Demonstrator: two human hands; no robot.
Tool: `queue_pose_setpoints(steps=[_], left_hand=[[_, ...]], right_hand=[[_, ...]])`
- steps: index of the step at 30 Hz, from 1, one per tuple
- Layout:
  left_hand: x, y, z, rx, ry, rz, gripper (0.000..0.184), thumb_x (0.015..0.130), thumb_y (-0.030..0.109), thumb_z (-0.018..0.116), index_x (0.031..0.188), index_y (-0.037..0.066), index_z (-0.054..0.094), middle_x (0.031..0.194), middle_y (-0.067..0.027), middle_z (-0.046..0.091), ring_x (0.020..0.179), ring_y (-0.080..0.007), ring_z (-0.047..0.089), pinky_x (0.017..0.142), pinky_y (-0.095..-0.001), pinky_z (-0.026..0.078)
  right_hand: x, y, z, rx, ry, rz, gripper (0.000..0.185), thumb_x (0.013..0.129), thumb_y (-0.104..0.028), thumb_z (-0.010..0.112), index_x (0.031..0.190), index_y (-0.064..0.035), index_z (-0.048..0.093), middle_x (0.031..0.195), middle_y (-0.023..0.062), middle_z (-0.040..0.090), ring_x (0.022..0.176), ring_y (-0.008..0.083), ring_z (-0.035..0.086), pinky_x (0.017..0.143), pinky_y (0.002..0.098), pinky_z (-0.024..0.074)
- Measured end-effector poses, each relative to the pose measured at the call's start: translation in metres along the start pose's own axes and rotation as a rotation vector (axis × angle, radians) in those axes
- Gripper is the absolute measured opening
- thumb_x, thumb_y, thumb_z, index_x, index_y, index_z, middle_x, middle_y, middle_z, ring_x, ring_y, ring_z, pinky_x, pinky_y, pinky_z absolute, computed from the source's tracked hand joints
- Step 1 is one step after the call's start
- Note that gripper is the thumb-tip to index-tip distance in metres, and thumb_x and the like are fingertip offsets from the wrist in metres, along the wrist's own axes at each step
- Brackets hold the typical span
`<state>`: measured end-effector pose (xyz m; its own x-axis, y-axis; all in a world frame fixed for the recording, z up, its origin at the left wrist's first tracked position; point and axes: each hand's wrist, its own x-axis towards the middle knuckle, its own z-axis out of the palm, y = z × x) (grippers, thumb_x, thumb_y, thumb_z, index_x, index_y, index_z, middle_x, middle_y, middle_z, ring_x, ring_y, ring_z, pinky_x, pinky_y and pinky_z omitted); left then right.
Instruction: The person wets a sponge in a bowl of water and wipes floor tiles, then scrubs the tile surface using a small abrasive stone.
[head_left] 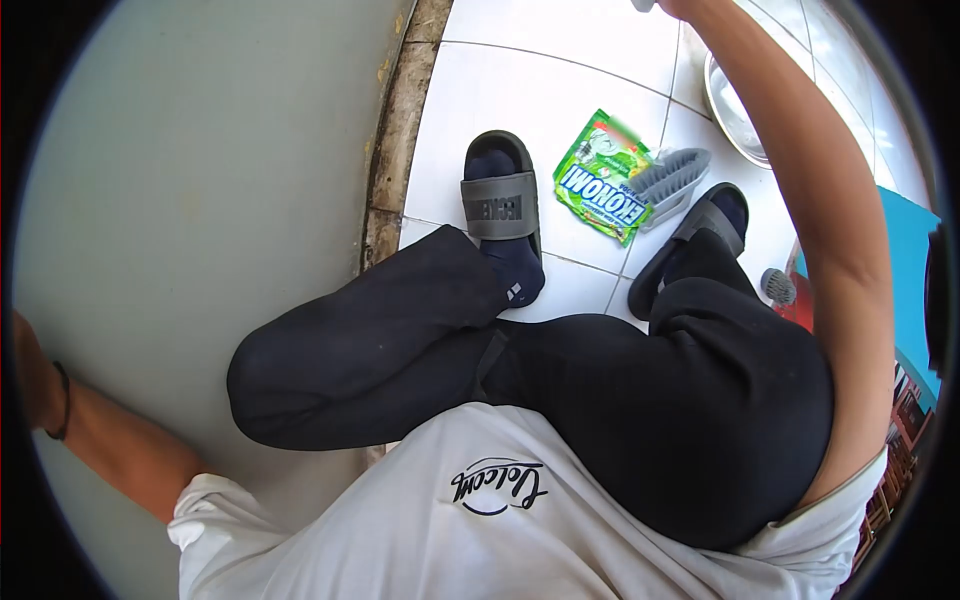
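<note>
At the top edge my right hand (676,8) is mostly cut off. A sliver of a pale grey thing (644,4) shows at its fingers; its kind cannot be made out. My left hand (35,385) reaches to the far left edge, beside the grey wall, its fingers out of sight. Below my right hand, on the white tiles, lies a green pouch (603,180) printed "EKONOMI". A grey scrub brush (672,182) rests against its right side, bristles showing. Partly behind my right forearm stands a round, pale basin (712,95), with something whitish inside.
My feet, in grey slide sandals (498,205), stand on the tiled floor (540,80) on either side of the pouch. A rough, worn ledge (400,120) borders the tiles. At right are a round grey bristly head (777,287), a red thing (796,312) and a turquoise surface (908,265).
</note>
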<state>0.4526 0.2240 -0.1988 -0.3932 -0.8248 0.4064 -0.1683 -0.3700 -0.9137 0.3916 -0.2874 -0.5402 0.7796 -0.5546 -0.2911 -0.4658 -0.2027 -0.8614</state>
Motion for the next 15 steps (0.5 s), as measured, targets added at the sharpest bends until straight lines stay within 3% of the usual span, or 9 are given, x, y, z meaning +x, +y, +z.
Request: queue_pose_setpoints(steps=[2,10,13,15], left_hand=[[-0.002,0.0,0.002,0.01,0.01,-0.01,0.038,0.091,0.037,0.054,0.112,0.006,0.064,0.084,-0.0038,0.058,0.071,-0.0159,0.052,0.068,-0.0361,0.037],[0.006,0.005,0.002,0.074,0.061,-0.072,0.036,0.092,0.038,0.051,0.106,0.009,0.065,0.079,-0.002,0.056,0.067,-0.0151,0.052,0.067,-0.0366,0.036],[0.005,0.006,0.007,0.085,0.068,-0.085,0.035,0.092,0.038,0.051,0.106,0.009,0.065,0.08,-0.0021,0.057,0.069,-0.0159,0.053,0.068,-0.0363,0.036],[-0.026,0.014,-0.001,0.389,-0.275,-0.263,0.035,0.092,0.038,0.052,0.107,0.009,0.065,0.08,-0.0019,0.057,0.071,-0.0167,0.053,0.068,-0.0363,0.036]], right_hand=[[-0.016,-0.002,-0.016,-0.03,-0.097,-0.099,0.044,0.103,-0.032,0.041,0.115,0.0054,0.061,0.105,0.0187,0.061,0.094,0.0285,0.057,0.083,0.0449,0.0454],[-0.069,-0.012,-0.048,-0.081,0.027,0.039,0.05,0.104,-0.035,0.043,0.126,0.0077,0.057,0.115,0.0202,0.061,0.103,0.0307,0.057,0.089,0.0473,0.0456],[-0.074,-0.008,-0.074,-0.102,0.037,-0.02,0.051,0.104,-0.036,0.043,0.129,0.0073,0.056,0.119,0.0207,0.06,0.106,0.0313,0.056,0.091,0.0482,0.0454],[-0.089,-0.023,-0.087,-0.113,0.16,0.083,0.052,0.103,-0.036,0.045,0.13,0.0073,0.055,0.12,0.0205,0.06,0.107,0.0312,0.056,0.092,0.0485,0.0451]])
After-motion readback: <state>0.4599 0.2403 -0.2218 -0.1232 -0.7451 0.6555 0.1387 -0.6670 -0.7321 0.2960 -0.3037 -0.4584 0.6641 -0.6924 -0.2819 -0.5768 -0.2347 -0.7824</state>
